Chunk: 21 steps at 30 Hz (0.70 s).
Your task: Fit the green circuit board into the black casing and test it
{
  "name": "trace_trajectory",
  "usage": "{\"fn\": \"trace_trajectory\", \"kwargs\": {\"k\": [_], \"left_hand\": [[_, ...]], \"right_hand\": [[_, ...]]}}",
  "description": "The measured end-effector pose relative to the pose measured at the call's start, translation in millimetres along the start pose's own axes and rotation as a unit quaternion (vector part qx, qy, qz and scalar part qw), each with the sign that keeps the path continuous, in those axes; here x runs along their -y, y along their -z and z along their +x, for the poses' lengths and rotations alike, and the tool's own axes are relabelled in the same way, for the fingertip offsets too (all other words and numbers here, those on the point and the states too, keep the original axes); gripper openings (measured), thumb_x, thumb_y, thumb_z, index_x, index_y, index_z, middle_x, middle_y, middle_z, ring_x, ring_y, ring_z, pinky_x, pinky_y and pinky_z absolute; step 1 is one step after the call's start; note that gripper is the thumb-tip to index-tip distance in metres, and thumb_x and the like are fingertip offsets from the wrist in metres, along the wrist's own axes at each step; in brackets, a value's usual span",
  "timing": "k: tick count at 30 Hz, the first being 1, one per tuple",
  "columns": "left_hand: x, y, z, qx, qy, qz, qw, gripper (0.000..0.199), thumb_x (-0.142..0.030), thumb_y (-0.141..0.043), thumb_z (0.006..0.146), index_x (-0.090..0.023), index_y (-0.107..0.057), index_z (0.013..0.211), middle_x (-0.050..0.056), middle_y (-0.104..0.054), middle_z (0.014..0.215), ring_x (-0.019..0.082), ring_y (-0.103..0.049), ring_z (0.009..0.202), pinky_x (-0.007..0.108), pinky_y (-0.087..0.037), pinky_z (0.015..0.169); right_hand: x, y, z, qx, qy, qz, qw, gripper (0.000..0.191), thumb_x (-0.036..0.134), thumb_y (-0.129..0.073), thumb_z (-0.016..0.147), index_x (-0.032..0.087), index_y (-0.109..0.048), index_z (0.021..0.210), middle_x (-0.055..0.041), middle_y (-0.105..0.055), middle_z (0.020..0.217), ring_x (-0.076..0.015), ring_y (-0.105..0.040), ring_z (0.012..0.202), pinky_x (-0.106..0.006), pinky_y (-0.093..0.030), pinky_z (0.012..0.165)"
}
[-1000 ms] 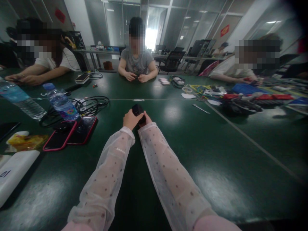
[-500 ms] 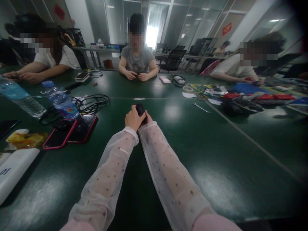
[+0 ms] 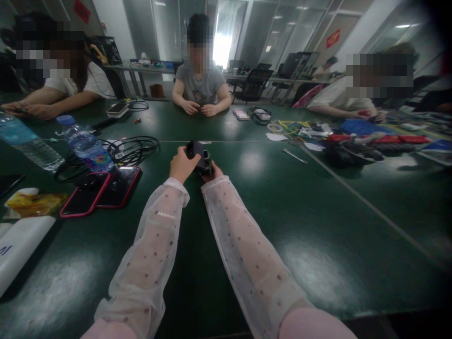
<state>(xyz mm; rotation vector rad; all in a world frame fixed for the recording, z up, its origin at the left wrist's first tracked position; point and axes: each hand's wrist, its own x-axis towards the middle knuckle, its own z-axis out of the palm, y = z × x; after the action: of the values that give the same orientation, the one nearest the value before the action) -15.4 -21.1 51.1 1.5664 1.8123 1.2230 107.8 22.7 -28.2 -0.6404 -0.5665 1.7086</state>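
- Your left hand (image 3: 181,165) pinched the black cover (image 3: 195,149), thumb on the near side and fingers round the far left.
- Your right hand (image 3: 216,171) gripped the green-edged board (image 3: 207,162) from the right; most of its fingers were hidden, so you could not tell their exact hold.
- Both parts sat between your hands, above the worktop (image 3: 268,202), the cover nearer your left and the board nearer your right.
- The cover's long axis seemed to slope from beyond your left fingers down towards your right palm; whether it touched the board could not be told.
- Left of your hands lay the phones (image 3: 118,188), with cables (image 3: 141,148) a little farther off; well to their right lay a wrench (image 3: 294,156).
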Motion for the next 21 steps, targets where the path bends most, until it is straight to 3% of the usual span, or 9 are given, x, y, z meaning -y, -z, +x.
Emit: {"fn": "trace_trajectory", "kwargs": {"k": [2,4,8,13,16,21], "left_hand": [[2.2,6.3,6.6,-0.009,0.043,-0.121,0.992,0.047,-0.038,-0.068,0.070,-0.018,-0.053,0.111,0.012,-0.064,0.104,0.027,-0.060,0.100,0.039,-0.042,0.090],[2.8,9.9,9.3,0.024,0.106,-0.262,0.959,0.041,-0.036,-0.065,0.072,-0.019,-0.055,0.108,0.008,-0.064,0.097,0.022,-0.063,0.091,0.033,-0.047,0.081],[7.6,7.0,3.6,0.164,0.209,-0.494,0.828,0.040,-0.050,-0.057,0.079,-0.015,-0.060,0.099,0.007,-0.065,0.083,0.019,-0.064,0.076,0.030,-0.051,0.068],[33.2,-13.3,-4.6,0.186,0.296,-0.628,0.695,0.069,-0.074,-0.036,0.080,-0.013,-0.061,0.101,0.009,-0.066,0.078,0.019,-0.064,0.070,0.032,-0.053,0.066],[47.3,-21.8,-4.1,0.169,0.314,-0.645,0.676,0.070,-0.073,-0.031,0.082,-0.014,-0.060,0.104,0.007,-0.066,0.075,0.017,-0.064,0.068,0.029,-0.053,0.065],[55.8,-24.5,-1.0,0.156,0.300,-0.649,0.681,0.070,-0.072,-0.032,0.083,-0.014,-0.060,0.109,0.006,-0.064,0.074,0.016,-0.062,0.069,0.028,-0.052,0.069]], "right_hand": [[1.3,2.9,1.0,0.000,-0.023,0.017,1.000,0.041,0.026,-0.021,0.098,0.015,-0.061,0.096,-0.0036,-0.068,0.072,-0.0149,-0.066,0.070,-0.034,-0.058,0.071],[2.9,4.7,0.4,-0.001,-0.048,0.049,0.998,0.044,0.030,-0.020,0.099,0.014,-0.061,0.096,-0.0064,-0.069,0.075,-0.0149,-0.068,0.071,-0.031,-0.058,0.068],[4.5,4.6,-2.5,-0.009,-0.075,0.110,0.991,0.043,0.035,-0.023,0.099,0.012,-0.060,0.098,-0.0084,-0.071,0.082,-0.0144,-0.069,0.073,-0.026,-0.058,0.064],[5.8,3.4,-4.2,0.020,-0.090,0.107,0.990,0.050,0.037,-0.018,0.099,0.009,-0.058,0.109,-0.0096,-0.072,0.083,-0.0170,-0.069,0.074,-0.031,-0.059,0.068],[6.9,3.7,-5.3,0.014,-0.087,0.100,0.991,0.049,0.036,-0.018,0.099,0.009,-0.055,0.115,-0.0091,-0.072,0.085,-0.0171,-0.070,0.076,-0.031,-0.059,0.069],[7.4,4.9,-7.0,0.011,-0.079,0.101,0.992,0.044,0.036,-0.023,0.098,0.012,-0.055,0.115,-0.0078,-0.072,0.088,-0.0159,-0.070,0.079,-0.028,-0.059,0.067]]}}
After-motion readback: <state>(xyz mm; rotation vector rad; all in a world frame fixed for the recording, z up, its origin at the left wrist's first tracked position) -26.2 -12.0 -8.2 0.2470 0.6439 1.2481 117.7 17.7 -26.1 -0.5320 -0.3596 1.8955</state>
